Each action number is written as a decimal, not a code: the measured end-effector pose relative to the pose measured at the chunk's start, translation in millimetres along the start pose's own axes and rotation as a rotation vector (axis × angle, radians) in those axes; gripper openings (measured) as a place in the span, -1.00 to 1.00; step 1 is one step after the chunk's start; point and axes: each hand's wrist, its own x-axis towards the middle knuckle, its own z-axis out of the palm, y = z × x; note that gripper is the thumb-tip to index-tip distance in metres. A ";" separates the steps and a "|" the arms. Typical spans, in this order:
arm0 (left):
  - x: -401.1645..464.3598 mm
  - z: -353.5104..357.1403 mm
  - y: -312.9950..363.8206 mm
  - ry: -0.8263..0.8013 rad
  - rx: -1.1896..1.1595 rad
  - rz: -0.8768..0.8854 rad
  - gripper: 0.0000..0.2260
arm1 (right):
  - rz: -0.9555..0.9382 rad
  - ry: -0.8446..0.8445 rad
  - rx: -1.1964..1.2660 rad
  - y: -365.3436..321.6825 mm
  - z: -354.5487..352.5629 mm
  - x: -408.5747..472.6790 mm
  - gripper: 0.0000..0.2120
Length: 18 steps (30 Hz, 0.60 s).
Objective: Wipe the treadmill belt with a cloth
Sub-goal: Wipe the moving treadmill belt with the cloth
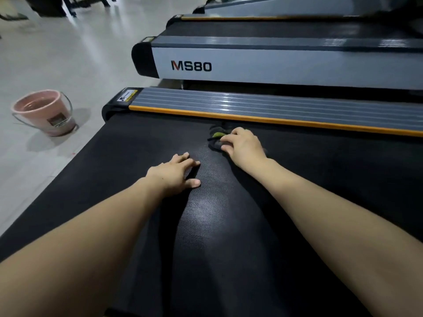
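At frame centre the left hand (174, 172) lies flat, fingers straight, on the black treadmill belt (212, 216), while just right of it the right hand (243, 146) presses a dark cloth (216, 139) near the orange-edged side rail (274, 108); a pink bucket (44, 112) stands on the floor at left.

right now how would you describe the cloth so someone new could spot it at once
Start on the black treadmill belt and go to its far edge, beside the orange strip. The cloth lies there under the right hand: dark, crumpled, with a yellow-green patch, the only loose thing on the belt.
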 end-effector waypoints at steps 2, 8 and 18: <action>-0.6 1.1 -0.1 -0.008 -0.002 0.006 -0.41 | -0.051 -0.032 -0.008 -4.3 -9.6 -20.7 -0.74; -1.3 4.1 -3.0 0.001 -0.014 0.047 -0.40 | -0.232 0.069 0.061 -2.5 -16.8 -106.9 -0.79; -4.9 1.3 2.9 0.059 0.054 0.061 -0.45 | 0.091 0.108 -0.088 -1.9 -22.5 -55.5 -0.80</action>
